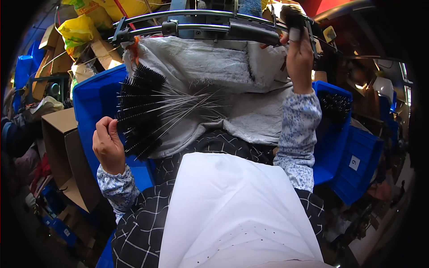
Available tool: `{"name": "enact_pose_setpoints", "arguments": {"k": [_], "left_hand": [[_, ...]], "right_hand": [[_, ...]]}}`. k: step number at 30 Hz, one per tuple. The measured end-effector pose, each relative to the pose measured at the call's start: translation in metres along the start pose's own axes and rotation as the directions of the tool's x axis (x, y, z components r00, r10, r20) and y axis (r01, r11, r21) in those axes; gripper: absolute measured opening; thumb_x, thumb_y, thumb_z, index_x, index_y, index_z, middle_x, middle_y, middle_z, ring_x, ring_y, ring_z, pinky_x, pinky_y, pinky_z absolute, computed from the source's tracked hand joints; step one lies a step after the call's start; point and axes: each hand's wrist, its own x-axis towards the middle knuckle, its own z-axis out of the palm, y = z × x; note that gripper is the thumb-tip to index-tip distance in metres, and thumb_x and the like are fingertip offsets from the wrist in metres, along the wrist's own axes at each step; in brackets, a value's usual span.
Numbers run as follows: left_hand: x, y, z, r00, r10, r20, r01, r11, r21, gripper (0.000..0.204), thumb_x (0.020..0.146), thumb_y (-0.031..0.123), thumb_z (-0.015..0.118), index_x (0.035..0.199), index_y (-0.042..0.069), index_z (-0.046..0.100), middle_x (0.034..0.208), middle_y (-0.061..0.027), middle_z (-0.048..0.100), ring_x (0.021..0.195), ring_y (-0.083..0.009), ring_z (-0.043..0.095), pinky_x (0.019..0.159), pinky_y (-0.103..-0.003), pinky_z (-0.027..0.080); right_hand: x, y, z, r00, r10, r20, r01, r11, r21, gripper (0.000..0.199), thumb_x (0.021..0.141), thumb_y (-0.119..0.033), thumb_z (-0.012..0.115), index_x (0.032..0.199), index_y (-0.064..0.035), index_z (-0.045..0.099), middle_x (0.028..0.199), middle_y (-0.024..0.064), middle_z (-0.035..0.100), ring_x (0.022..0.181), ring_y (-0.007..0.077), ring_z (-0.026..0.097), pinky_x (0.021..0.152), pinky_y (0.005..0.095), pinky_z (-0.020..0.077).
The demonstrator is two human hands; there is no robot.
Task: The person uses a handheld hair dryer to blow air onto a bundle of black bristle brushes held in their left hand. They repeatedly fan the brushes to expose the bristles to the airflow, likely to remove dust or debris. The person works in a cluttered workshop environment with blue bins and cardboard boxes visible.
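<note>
A fanned bundle of wire brushes with black bristles (143, 111) lies on a grey-white cloth (263, 111) over my lap, the bare wire stems pointing right. Beside the bundle's left edge is my left hand (109, 145), its thumb and forefinger pinched together; whatever is between them is too small to make out. My right hand (299, 56) reaches up to the right end of a metal rail frame (201, 27), with white tape round one finger. Its fingers are bent in against a dark, fuzzy thing (292, 17) that I cannot identify.
Blue plastic bins (100, 96) flank my lap; the right one (333, 129) holds more black-bristled brushes (335, 106). An open cardboard box (67, 156) stands at the left. Yellow bags (76, 33) and cardboard pieces are piled at the far left.
</note>
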Motion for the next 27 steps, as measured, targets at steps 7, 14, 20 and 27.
{"name": "enact_pose_setpoints", "arguments": {"k": [7, 14, 20, 27], "left_hand": [[0.035, 0.005, -0.015, 0.96, -0.018, -0.279, -0.087, 0.93, -0.357, 0.021, 0.089, 0.018, 0.038, 0.086, -0.002, 0.045, 0.081, -0.0117, 0.055, 0.072, -0.0166, 0.053, 0.066, -0.026, 0.043], [0.061, -0.035, -0.042, 0.822, -0.227, -0.522, -0.257, 0.67, -0.696, 0.019, 0.086, 0.017, 0.041, 0.091, -0.002, 0.044, 0.085, -0.0103, 0.049, 0.079, -0.0184, 0.051, 0.068, -0.028, 0.046], [0.06, -0.023, -0.025, 0.863, -0.329, -0.384, -0.129, 0.592, -0.796, 0.021, 0.085, 0.021, 0.045, 0.089, 0.001, 0.046, 0.083, -0.0071, 0.048, 0.078, -0.0137, 0.049, 0.067, -0.025, 0.045], [0.055, -0.015, -0.016, 0.869, -0.342, -0.359, -0.105, 0.582, -0.806, 0.02, 0.086, 0.02, 0.043, 0.089, 0.001, 0.046, 0.079, -0.0057, 0.048, 0.069, -0.0111, 0.048, 0.06, -0.022, 0.043]], "right_hand": [[0.069, 0.056, 0.067, 0.989, -0.143, 0.026, 0.13, 0.793, -0.595, 0.027, 0.08, -0.033, 0.046, 0.101, -0.0202, 0.058, 0.082, 0.0057, 0.06, 0.078, 0.0247, 0.056, 0.068, 0.0363, 0.0446], [0.085, 0.064, 0.085, 0.987, -0.142, 0.078, 0.158, 0.732, -0.663, 0.026, 0.079, -0.035, 0.048, 0.1, -0.0252, 0.059, 0.084, 0.001, 0.061, 0.081, 0.0203, 0.052, 0.073, 0.0362, 0.0387], [0.084, 0.068, 0.088, 0.983, -0.161, 0.094, 0.184, 0.758, -0.626, 0.025, 0.079, -0.035, 0.048, 0.1, -0.0258, 0.059, 0.083, 0.0005, 0.061, 0.081, 0.0203, 0.052, 0.074, 0.036, 0.0374], [0.085, 0.068, 0.086, 0.983, -0.169, 0.066, 0.174, 0.781, -0.6, 0.025, 0.078, -0.035, 0.05, 0.098, -0.0252, 0.06, 0.082, 0.0012, 0.061, 0.08, 0.0199, 0.053, 0.072, 0.0344, 0.0377]]}}
